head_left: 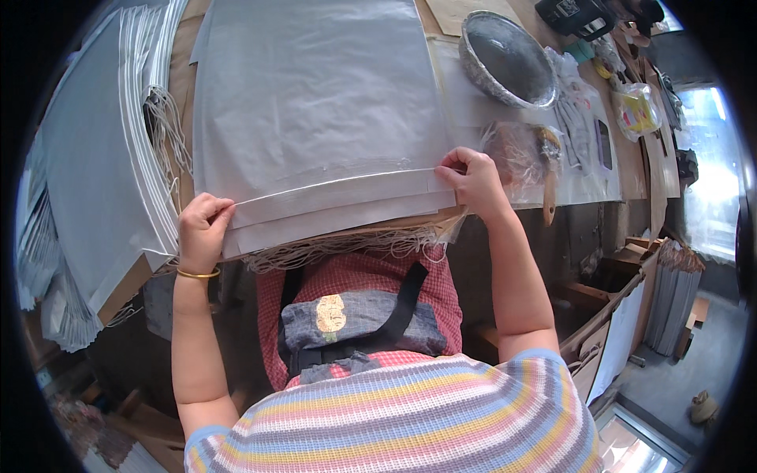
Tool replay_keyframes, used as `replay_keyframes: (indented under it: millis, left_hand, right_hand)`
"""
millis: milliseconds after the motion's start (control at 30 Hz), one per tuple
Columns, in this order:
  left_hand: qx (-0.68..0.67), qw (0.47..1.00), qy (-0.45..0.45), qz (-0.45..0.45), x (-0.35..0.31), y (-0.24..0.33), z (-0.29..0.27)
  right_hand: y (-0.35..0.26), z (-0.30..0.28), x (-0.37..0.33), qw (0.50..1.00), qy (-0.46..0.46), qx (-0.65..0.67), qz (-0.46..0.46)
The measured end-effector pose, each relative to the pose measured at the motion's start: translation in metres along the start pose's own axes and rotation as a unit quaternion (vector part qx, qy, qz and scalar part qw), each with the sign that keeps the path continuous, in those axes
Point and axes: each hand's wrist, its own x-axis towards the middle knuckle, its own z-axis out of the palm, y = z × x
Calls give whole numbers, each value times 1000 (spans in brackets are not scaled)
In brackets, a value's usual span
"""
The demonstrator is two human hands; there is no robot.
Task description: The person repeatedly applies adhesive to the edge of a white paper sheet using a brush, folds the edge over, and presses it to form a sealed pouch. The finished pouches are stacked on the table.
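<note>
Just right of the right hand [473,180], a crumpled clear plastic bag [511,150] lies on the worktop [631,169], with a wooden-handled brush [550,193] at its far side. Farther right of that hand rests a dark phone [604,144], then a clear and yellow package [637,110]. Beyond the hand, toward the upper right, stands a round basin [509,59] with a crusted rim; past it sits a black mug [576,16]. Well below and right of the hand, grey sheets [674,307] stand upright in a bundle, near a bright window [714,181].
</note>
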Motion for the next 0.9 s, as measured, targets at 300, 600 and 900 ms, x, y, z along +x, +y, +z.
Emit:
replay_keyframes:
  millis: [300, 600, 900]
  left_hand:
    - [297, 930, 79, 203, -13, 22, 6]
    - [90, 983, 16, 160, -13, 16, 13]
    - [84, 986, 51, 135, -15, 20, 16]
  right_hand:
    - [-14, -14, -12, 930, -140, 335, 58]
    - [-14, 14, -18, 986, 3, 154, 66]
    - [-18, 7, -15, 978, -65, 195, 31]
